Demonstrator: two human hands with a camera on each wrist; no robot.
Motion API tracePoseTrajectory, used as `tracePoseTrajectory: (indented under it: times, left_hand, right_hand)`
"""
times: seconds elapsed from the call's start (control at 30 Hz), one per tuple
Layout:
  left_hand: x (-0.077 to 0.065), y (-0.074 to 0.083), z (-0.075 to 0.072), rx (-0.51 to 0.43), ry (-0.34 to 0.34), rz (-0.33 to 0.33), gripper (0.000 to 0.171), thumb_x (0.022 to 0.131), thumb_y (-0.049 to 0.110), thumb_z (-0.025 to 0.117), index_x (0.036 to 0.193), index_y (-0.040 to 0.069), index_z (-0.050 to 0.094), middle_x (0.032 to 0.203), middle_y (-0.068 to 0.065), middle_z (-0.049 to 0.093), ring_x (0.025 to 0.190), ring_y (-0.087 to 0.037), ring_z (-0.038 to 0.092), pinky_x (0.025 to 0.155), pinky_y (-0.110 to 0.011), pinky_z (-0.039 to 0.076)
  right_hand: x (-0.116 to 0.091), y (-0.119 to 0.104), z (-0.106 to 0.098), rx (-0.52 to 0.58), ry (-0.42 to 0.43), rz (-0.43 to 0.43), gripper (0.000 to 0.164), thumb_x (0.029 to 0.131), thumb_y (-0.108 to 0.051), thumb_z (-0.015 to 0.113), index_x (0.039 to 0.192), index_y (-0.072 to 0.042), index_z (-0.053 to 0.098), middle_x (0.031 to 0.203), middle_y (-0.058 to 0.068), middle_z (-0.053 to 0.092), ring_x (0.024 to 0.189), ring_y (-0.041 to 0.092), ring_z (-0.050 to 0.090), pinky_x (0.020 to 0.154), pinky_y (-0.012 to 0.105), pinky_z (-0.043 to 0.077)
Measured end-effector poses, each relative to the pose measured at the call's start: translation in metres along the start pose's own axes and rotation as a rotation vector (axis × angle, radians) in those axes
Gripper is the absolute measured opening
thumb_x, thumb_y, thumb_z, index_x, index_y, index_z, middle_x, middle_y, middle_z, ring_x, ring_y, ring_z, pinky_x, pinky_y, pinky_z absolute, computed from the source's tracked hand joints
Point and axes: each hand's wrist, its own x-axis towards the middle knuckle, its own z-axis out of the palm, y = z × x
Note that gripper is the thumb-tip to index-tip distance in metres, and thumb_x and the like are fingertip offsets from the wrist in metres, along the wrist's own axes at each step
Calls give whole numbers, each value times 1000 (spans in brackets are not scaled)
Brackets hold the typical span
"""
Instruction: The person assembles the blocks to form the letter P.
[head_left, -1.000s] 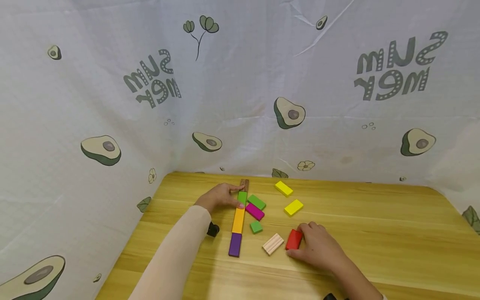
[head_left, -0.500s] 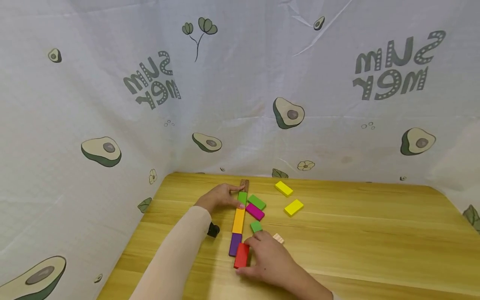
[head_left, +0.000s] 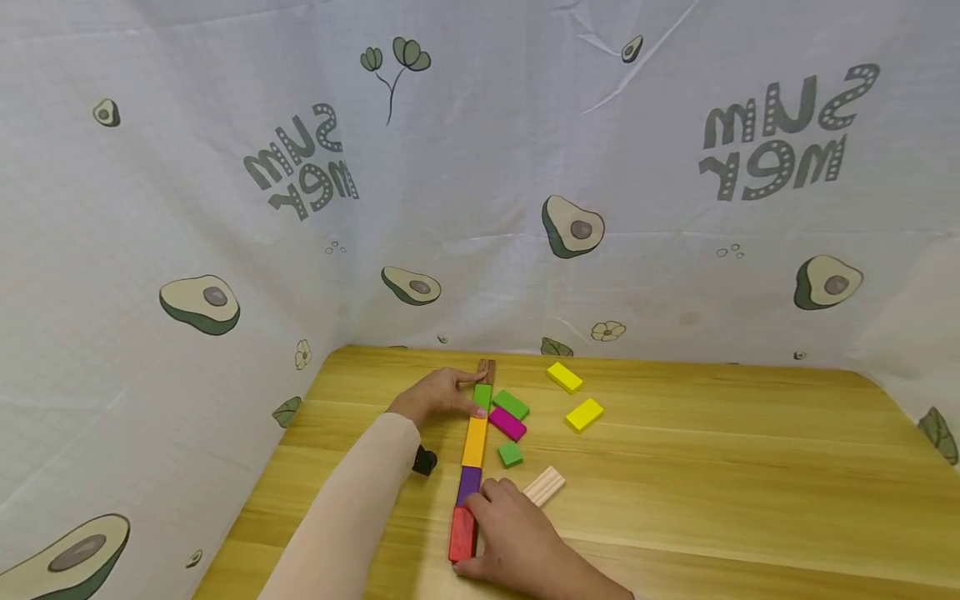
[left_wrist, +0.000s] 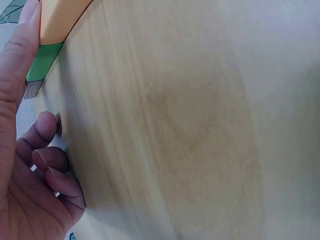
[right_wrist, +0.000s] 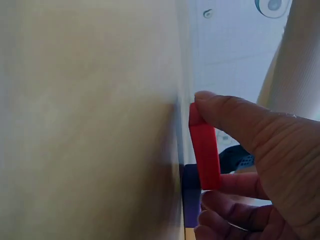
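A row of flat blocks runs away from the person: purple [head_left: 468, 486], orange [head_left: 476, 442], green [head_left: 482, 398], then brown [head_left: 487, 370] at the far end. My right hand [head_left: 521, 537] pinches a red block [head_left: 462, 533] by its ends between thumb and fingers, at the near end of the purple one. In the right wrist view the red block [right_wrist: 205, 150] looks slightly tilted and off the tabletop. My left hand [head_left: 442, 393] touches the row's far part, its thumb near the green-orange joint and index finger by the brown block. Its other fingers are loosely bent in the left wrist view.
Right of the row lie a longer green block [head_left: 512, 405], a magenta block [head_left: 507, 423] and a small green block [head_left: 510, 454]. Two yellow blocks, one [head_left: 565, 377] behind the other [head_left: 584, 414], lie farther right. A ridged pale block [head_left: 544, 487] is partly behind my right hand.
My right hand has carried the red block leftward from beside the pale ridged block to the near end of the row. The left hand has stayed in place.
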Motion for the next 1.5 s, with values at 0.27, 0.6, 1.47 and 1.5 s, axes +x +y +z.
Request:
tracePoseTrajectory:
  times: [0.27, 0.6, 1.47, 1.5]
  left_hand:
    - [-1, -3, -1, 4, 16, 29, 79, 78, 46, 87, 149, 37, 53, 158, -9, 48, 149, -32, 41, 122, -52, 36]
    - [0, -4, -3, 1, 20, 45, 80, 77, 48, 87, 148, 34, 54, 157, -9, 49, 148, -32, 41, 122, -52, 37]
    - [-1, -2, -1, -2, -7, 21, 80, 78, 51, 86, 148, 42, 51, 162, -9, 44, 150, -33, 39, 122, -54, 35]
    - [-1, -2, -1, -4, -8, 20, 80, 77, 51, 86, 148, 42, 51, 162, -9, 43, 150, -33, 39, 123, -54, 34]
  right_hand:
    - [5, 10, 2, 139, -20, 72, 78, 76, -66, 81, 131, -15, 62, 98, -6, 62, 86, 8, 55, 74, 29, 54]
    - [16, 23, 5, 268, 24, 83, 83, 80, -55, 83, 144, -12, 53, 85, -14, 55, 74, 2, 49, 64, 23, 44]
    - [65, 104, -35, 156, 297, 357, 37, 95, -32, 73, 120, -6, 68, 80, 1, 67, 68, 14, 57, 61, 30, 50]
    - [70, 109, -36, 152, 268, 356, 35, 96, -33, 73, 118, -6, 68, 80, 2, 67, 69, 14, 58, 62, 31, 50]
